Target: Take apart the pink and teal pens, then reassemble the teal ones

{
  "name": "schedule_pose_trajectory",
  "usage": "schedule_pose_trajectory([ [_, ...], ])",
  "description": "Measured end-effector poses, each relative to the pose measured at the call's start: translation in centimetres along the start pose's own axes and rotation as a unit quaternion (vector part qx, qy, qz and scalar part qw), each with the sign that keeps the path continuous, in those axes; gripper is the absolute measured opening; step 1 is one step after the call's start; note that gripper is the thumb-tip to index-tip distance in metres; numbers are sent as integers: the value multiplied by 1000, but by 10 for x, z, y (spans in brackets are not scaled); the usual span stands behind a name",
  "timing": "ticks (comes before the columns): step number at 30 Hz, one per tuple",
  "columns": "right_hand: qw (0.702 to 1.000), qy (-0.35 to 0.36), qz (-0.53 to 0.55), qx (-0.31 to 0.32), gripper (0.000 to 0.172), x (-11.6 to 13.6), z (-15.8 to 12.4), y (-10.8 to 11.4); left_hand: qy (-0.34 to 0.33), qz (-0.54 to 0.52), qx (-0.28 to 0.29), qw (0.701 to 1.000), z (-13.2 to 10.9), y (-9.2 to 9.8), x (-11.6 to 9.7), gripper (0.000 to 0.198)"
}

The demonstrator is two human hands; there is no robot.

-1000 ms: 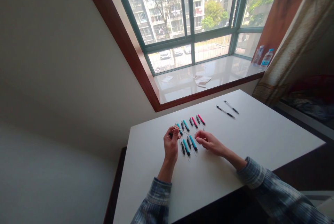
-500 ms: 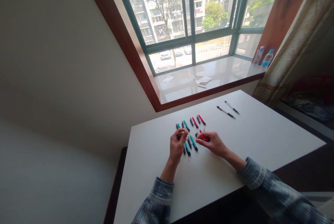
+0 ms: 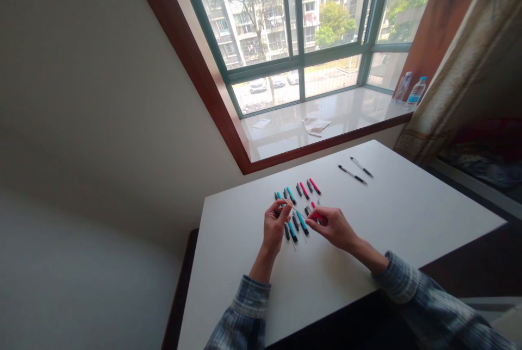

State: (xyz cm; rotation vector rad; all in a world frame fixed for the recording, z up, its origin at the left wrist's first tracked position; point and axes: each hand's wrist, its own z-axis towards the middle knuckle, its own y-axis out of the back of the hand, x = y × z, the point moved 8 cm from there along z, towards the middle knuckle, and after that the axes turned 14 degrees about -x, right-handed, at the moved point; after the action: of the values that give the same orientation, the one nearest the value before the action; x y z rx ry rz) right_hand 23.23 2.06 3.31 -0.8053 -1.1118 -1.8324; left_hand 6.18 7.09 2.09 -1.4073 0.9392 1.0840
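Note:
Both hands are closed in a pinch above the pen parts on the white table. Between them runs a thin pale pen refill [image 3: 299, 212], tilted down toward the right. My left hand [image 3: 275, 226] grips its upper end; at the lower end are the fingertips of my right hand [image 3: 335, 226]. Teal pen barrels [image 3: 302, 223] and dark pen pieces [image 3: 296, 223] lie beneath and between the hands. Farther back are pink barrels [image 3: 315, 186] and more teal barrels [image 3: 291, 195]. Another pink barrel [image 3: 313, 205] is partly hidden behind my right hand.
Two whole black-and-clear pens, one nearer [image 3: 352, 174] and one farther [image 3: 361, 167], lie on the white table [image 3: 424, 203] at back right. Behind the table is a window sill [image 3: 281, 141] with paper and two plastic bottles [image 3: 416, 91]. A wall stands on the left.
Both hands keep their pinch on the refill. My right wrist and sleeve have shifted very slightly; the pen parts on the table look the same.

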Motion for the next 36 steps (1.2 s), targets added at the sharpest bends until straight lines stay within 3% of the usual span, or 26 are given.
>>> schedule_pose_trajectory([
  [5,999,2,-37,3,24,-1,-10,13,3,-25,-43,999,5,8,-2,32],
  [11,978,-65,-188,-56,29,-39,-26,60,13,-25,-67,997,10,17,-1,32],
  [14,964,-88,-247,-34,29,-53,-31,71,18,-3,-67,998,8,18,2,33],
  [20,940,-130,-314,17,27,-68,-36,69,20,25,-64,997,7,17,2,35],
  [25,942,-134,-306,41,32,-70,-36,65,20,22,-71,997,8,18,1,36],
  [36,946,-119,-300,23,26,-73,-23,63,19,28,-69,997,7,18,2,36],
])
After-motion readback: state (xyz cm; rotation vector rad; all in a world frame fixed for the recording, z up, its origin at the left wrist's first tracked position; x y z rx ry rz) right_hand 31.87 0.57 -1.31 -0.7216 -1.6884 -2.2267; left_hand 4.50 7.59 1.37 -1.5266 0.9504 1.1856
